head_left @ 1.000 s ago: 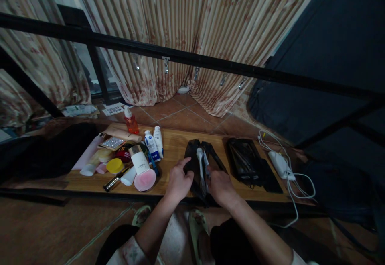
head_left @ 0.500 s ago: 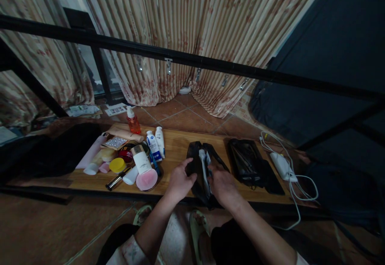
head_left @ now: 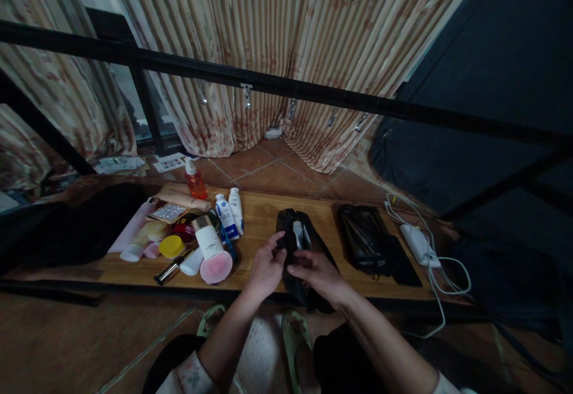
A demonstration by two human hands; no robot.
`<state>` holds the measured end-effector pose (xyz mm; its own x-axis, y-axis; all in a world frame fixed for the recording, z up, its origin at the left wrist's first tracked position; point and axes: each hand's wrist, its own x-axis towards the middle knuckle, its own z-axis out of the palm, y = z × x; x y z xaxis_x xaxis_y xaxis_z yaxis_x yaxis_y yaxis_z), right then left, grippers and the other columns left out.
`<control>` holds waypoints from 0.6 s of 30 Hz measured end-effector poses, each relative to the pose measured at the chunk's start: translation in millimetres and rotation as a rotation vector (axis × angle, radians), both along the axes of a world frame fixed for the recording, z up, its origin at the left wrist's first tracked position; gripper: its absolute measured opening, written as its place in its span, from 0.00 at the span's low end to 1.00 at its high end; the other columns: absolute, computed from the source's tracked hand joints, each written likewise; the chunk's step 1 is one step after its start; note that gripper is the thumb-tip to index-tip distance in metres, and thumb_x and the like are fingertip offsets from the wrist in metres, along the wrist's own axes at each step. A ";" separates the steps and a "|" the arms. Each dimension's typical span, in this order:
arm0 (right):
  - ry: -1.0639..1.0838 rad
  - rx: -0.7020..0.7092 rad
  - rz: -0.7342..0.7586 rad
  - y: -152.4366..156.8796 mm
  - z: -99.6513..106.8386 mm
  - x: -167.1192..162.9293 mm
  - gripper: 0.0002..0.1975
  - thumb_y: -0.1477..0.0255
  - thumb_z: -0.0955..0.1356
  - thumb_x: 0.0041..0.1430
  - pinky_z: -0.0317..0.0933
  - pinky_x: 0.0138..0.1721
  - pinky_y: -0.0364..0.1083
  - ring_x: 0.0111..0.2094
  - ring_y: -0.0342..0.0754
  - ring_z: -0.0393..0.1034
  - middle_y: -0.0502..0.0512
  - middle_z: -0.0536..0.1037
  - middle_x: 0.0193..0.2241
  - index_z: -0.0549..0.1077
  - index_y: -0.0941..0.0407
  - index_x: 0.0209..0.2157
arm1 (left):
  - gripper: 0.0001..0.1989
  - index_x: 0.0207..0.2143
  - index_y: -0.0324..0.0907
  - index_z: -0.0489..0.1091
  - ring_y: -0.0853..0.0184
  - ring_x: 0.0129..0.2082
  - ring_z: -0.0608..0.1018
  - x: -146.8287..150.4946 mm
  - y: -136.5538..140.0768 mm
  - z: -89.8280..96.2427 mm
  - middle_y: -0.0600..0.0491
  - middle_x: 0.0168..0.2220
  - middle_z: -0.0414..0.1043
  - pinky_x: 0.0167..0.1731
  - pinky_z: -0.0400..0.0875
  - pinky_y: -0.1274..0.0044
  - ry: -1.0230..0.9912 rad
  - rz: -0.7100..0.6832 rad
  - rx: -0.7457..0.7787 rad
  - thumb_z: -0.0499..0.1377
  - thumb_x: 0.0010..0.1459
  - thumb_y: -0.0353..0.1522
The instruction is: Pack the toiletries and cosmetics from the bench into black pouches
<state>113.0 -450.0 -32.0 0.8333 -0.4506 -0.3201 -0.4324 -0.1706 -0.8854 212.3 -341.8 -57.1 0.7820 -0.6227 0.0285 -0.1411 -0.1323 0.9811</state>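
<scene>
A black pouch (head_left: 319,251) lies unzipped on the wooden shelf, its opening facing up. Inside it a whitish tube (head_left: 298,234) shows partly; the rest of the contents is hidden by my hand and the dark fabric. My left hand (head_left: 264,267) pinches the pouch's left edge between thumb and fingers. Across the opening reaches my right hand (head_left: 323,276), thumb and forefinger apart, fingertips at the pouch's left inner side. No item shows in it.
Left on the wooden shelf (head_left: 259,221) are several cosmetics: an orange pump bottle (head_left: 196,185), white-and-blue tube (head_left: 227,218), yellow-lidded jar (head_left: 172,246) and pink round case (head_left: 216,267). A black mesh bag (head_left: 364,242) and white power strip (head_left: 418,245) lie right. A black rail (head_left: 268,86) crosses beyond.
My right hand has drawn back from the tube inside the pouch and shifted left, toward the pouch's left side. My left thumb has closed toward the fingers on the pouch edge.
</scene>
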 end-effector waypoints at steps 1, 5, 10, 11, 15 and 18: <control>-0.014 0.086 -0.015 -1.0 -0.8 -0.5 0.25 0.63 0.72 0.45 0.56 0.23 0.41 0.20 0.40 0.63 0.44 0.69 0.21 0.70 0.60 0.45 | 0.22 0.54 0.42 0.65 0.66 0.46 0.75 -0.1 -0.3 -0.2 0.50 0.48 0.73 0.50 0.67 0.71 -0.007 0.009 0.002 0.53 0.55 0.26; -0.121 0.185 0.004 -0.1 3.3 -2.1 0.22 0.68 0.73 0.43 0.53 0.23 0.39 0.19 0.38 0.58 0.41 0.64 0.19 0.71 0.57 0.42 | 0.21 0.55 0.40 0.63 0.66 0.44 0.76 -2.1 -2.3 0.9 0.49 0.47 0.73 0.49 0.68 0.72 0.000 0.012 0.002 0.53 0.59 0.32; -0.224 -0.106 0.224 5.3 16.5 -8.8 0.09 0.69 0.69 0.50 0.56 0.29 0.40 0.26 0.41 0.60 0.44 0.67 0.23 0.72 0.57 0.34 | 0.35 0.60 0.40 0.55 0.63 0.49 0.74 -4.4 -5.3 2.7 0.46 0.51 0.71 0.51 0.67 0.71 0.056 -0.001 -0.053 0.60 0.53 0.42; -0.207 -0.155 0.272 6.1 20.2 -10.9 0.09 0.68 0.68 0.52 0.57 0.31 0.41 0.28 0.42 0.62 0.46 0.69 0.25 0.73 0.56 0.35 | 0.37 0.61 0.40 0.54 0.63 0.50 0.74 -4.3 -5.5 3.0 0.46 0.52 0.71 0.52 0.67 0.71 0.071 0.000 -0.061 0.62 0.52 0.42; -0.156 -0.266 0.430 5.2 32.2 -17.1 0.15 0.64 0.64 0.58 0.60 0.44 0.45 0.41 0.48 0.69 0.52 0.75 0.39 0.73 0.53 0.46 | 0.33 0.61 0.42 0.54 0.63 0.51 0.73 -3.0 -4.7 6.1 0.48 0.53 0.70 0.54 0.66 0.69 0.076 -0.018 -0.015 0.59 0.54 0.32; -0.092 -0.293 0.430 -4.1 29.2 -18.9 0.18 0.62 0.63 0.59 0.60 0.48 0.46 0.46 0.49 0.69 0.54 0.75 0.45 0.73 0.52 0.49 | 0.32 0.61 0.39 0.54 0.63 0.58 0.67 -2.2 -3.0 10.7 0.46 0.59 0.64 0.60 0.57 0.69 0.020 0.000 0.029 0.52 0.52 0.23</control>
<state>94.1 -454.0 -2.8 0.9813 -0.1215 -0.1494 -0.1921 -0.5613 -0.8050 210.2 -344.8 -46.4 0.7822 -0.6230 -0.0054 -0.1211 -0.1605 0.9796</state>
